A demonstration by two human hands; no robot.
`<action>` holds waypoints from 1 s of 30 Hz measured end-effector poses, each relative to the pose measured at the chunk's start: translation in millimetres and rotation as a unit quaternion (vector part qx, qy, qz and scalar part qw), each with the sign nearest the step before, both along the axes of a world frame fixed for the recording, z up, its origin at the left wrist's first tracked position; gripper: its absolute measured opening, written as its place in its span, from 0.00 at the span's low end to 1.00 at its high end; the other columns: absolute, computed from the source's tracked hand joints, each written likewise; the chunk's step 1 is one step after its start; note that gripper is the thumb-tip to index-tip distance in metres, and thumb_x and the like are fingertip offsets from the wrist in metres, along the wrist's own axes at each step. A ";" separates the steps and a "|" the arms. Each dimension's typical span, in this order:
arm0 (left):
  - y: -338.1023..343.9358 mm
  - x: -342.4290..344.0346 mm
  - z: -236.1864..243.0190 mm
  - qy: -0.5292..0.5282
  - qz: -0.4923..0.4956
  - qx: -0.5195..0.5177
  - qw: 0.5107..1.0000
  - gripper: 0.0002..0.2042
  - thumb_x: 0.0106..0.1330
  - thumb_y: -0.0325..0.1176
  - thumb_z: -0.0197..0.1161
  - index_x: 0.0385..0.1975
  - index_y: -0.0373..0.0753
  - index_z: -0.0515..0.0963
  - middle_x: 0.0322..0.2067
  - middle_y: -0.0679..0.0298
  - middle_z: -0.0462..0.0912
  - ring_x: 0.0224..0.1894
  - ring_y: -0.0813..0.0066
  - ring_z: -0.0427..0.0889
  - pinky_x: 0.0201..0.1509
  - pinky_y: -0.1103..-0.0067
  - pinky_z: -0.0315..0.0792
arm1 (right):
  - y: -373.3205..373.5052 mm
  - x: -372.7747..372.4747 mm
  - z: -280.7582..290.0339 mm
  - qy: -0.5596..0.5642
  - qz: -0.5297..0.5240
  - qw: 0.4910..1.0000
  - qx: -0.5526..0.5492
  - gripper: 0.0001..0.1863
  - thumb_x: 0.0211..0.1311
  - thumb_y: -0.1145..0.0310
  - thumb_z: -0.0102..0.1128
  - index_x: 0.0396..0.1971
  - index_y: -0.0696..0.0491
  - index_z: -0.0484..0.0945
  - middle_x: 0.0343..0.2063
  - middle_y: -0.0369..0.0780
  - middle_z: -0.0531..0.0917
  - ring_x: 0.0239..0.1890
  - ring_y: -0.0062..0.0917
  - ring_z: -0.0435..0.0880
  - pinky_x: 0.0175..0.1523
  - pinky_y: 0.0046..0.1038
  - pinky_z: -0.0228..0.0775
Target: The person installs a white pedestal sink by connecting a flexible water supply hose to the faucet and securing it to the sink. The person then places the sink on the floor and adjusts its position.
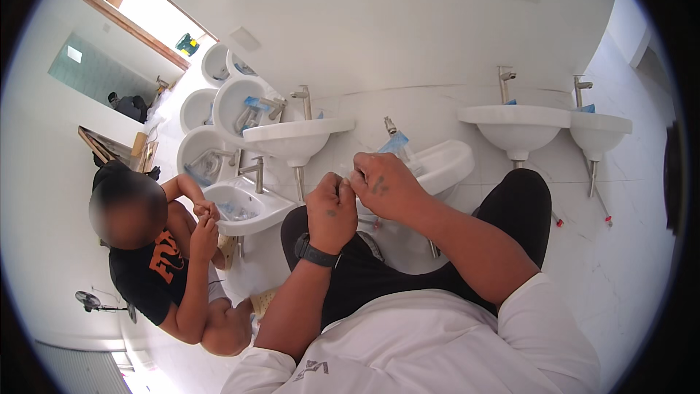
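Observation:
My left hand (pixel 331 215) and my right hand (pixel 384 185) meet in the middle of the head view, both closed with fingertips pinched close together. What they pinch is small and mostly hidden; a faint translucent bit shows near the fingertips. Just behind them a white basin (pixel 445 168) lies low between my knees, with a metal tap (pixel 389 125) and a blue packet (pixel 396 143) at its back. My left wrist wears a black watch (pixel 315 255).
A co-worker (pixel 157 270) crouches at my left, hands together. Several white basins (pixel 242 215) with taps and clear packets stand at the left. Two wall basins (pixel 496 118) with taps are at the right. A small fan (pixel 87 300) stands at lower left.

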State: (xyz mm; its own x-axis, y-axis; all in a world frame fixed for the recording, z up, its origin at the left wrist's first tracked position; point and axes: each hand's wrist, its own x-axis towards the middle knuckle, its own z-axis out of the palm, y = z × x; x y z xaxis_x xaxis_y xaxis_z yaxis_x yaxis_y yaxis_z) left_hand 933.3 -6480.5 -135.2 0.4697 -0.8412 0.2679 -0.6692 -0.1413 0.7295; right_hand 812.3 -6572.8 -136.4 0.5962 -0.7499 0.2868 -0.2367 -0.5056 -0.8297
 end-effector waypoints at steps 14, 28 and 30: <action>2.8 35.0 -7.6 0.183 -0.042 -0.037 0.982 0.13 0.75 0.33 0.59 0.52 0.32 0.76 0.47 0.63 0.85 0.48 0.73 0.81 0.55 0.74 0.73 | -54.1 -19.0 -14.0 -0.064 0.155 0.956 0.239 0.14 0.69 0.58 0.60 0.35 0.55 0.80 0.28 0.36 0.81 0.31 0.21 0.78 0.37 0.31 0.72; -14.6 41.7 -24.2 0.347 -0.078 0.018 0.935 0.09 0.75 0.33 0.63 0.38 0.33 0.80 0.33 0.68 0.83 0.35 0.84 0.79 0.42 0.84 0.73 | -27.8 -22.9 10.6 -0.074 0.027 0.993 0.083 0.15 0.65 0.62 0.66 0.43 0.57 0.81 0.37 0.45 0.85 0.39 0.38 0.85 0.45 0.36 0.77; -13.3 39.4 -21.3 0.325 -0.088 -0.001 0.941 0.09 0.76 0.34 0.62 0.37 0.33 0.79 0.32 0.68 0.83 0.35 0.84 0.79 0.42 0.83 0.73 | -19.6 -20.9 6.4 -0.010 0.049 0.999 0.006 0.16 0.63 0.63 0.68 0.46 0.56 0.82 0.39 0.44 0.84 0.41 0.39 0.85 0.48 0.38 0.78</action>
State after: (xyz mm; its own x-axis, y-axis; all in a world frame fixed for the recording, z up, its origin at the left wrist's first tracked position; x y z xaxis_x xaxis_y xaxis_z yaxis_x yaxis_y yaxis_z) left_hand 972.7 -6493.8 -156.5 0.3886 -0.9210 -0.0265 -0.0934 -0.0680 0.9933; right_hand 791.4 -6592.3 -130.0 0.6616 -0.6912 0.2906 -0.1702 -0.5159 -0.8396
